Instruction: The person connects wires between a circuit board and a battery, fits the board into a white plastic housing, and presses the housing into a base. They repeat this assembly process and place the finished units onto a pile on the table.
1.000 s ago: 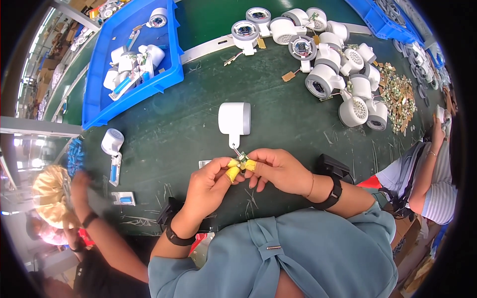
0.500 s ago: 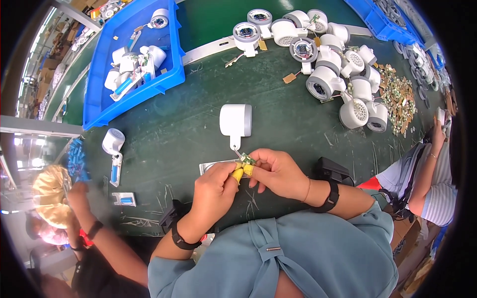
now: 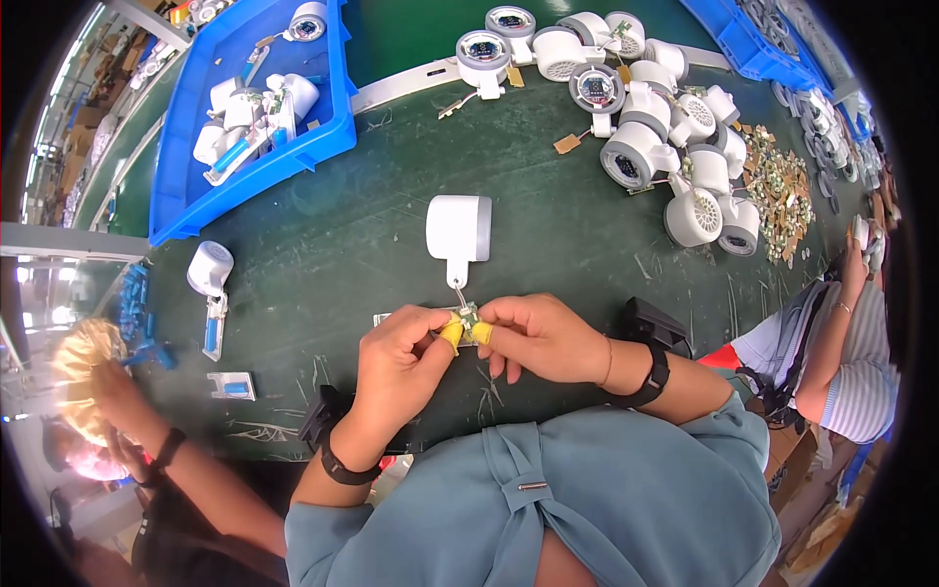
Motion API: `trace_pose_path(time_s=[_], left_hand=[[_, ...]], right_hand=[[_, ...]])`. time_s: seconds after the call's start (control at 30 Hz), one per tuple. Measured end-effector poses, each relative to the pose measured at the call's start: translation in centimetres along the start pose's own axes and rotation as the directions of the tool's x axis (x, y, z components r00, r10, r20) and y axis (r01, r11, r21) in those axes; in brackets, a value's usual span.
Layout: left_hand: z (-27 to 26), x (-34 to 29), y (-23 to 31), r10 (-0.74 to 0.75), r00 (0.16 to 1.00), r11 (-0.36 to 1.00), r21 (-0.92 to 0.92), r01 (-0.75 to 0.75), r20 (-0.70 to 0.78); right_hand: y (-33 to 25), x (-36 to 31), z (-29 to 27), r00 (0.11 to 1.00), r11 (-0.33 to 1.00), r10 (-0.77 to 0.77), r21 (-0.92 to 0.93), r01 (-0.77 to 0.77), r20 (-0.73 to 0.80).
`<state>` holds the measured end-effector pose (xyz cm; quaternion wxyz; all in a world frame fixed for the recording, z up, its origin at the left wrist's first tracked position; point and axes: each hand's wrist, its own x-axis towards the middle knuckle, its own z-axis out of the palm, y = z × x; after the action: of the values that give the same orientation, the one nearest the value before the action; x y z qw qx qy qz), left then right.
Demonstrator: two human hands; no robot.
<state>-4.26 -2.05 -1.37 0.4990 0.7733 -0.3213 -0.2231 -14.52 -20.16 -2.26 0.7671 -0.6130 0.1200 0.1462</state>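
A small green circuit board [image 3: 469, 314] is pinched between both hands, at the end of wires from a white round fan-like head [image 3: 454, 227] lying on the bench. My left hand [image 3: 399, 364] grips it from the left, thumb and forefinger together. From the other side my right hand [image 3: 548, 338] holds it the same way. Yellow covers wrap the thumb tips. Behind the fingers lies a pale, flat housing part [image 3: 383, 319], mostly hidden.
Similar white heads [image 3: 646, 108] crowd the back right, beside a heap of small boards [image 3: 780, 196]. A blue tray [image 3: 342, 137] holds more at back left. Housings with blue cells [image 3: 212, 333] lie on the left. Co-workers' arms [image 3: 210, 479] flank the bench.
My left hand has shifted slightly left, and the board is now turned more upright between the fingers. The co-worker's hand on the left has moved toward the light cap.
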Motion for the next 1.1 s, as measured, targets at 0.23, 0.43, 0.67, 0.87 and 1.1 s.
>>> trace_pose_path(time_s=[0.23,0.43,0.67,0.87,1.1], left_hand=[[-0.02,-0.16,-0.19,0.039,0.999,0.999,-0.012,-0.04,-0.036],[-0.05,-0.12,-0.17,0.114,0.993,0.988,0.106,-0.112,-0.012],[0.21,-0.17,-0.34,0.267,0.963,0.92,0.303,-0.248,-0.025],[0.46,0.0,-0.24,0.417,0.909,0.826,0.421,-0.376,-0.008],[0.07,0.5,-0.15,0.295,0.955,0.914,0.281,-0.293,0.036]], right_hand=[[0.0,0.15,-0.05,0.997,0.988,0.071,0.136,-0.076,0.038],[-0.21,0.09,0.11,0.995,0.988,0.103,0.114,-0.104,0.016],[-0.16,0.15,0.45,0.996,0.998,0.064,0.03,-0.062,-0.064],[-0.06,0.07,0.21,0.996,0.995,0.077,0.061,-0.074,-0.046],[-0.19,0.0,0.07,0.994,0.994,0.108,0.022,-0.108,-0.007]])
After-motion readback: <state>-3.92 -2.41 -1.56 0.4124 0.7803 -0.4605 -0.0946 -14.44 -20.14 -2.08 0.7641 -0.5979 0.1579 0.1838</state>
